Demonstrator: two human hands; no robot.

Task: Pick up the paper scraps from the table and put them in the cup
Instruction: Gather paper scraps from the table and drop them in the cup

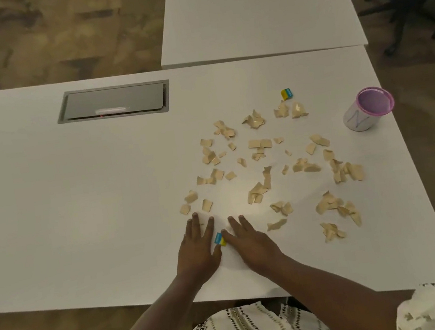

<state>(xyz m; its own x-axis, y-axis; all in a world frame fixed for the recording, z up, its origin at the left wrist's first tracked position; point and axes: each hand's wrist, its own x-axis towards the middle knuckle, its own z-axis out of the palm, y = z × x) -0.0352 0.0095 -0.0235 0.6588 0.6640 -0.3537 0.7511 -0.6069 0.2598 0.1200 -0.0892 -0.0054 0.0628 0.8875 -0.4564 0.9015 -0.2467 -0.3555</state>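
Note:
Several tan paper scraps (264, 177) lie scattered over the right half of the white table (77, 212). A white cup with a pink rim (368, 110) stands upright near the table's right edge, beyond the scraps. My left hand (198, 247) and my right hand (246, 241) both rest flat on the table near the front edge, fingers spread, holding nothing. A small blue-and-yellow piece (219, 239) lies on the table between the two hands. A second blue-and-yellow piece (286, 94) sits at the far side of the scraps.
A grey cable hatch (114, 102) is set into the table at the back left. A second white table (259, 10) adjoins at the back. An office chair base (409, 6) stands at the upper right. The floor lies beyond the right edge.

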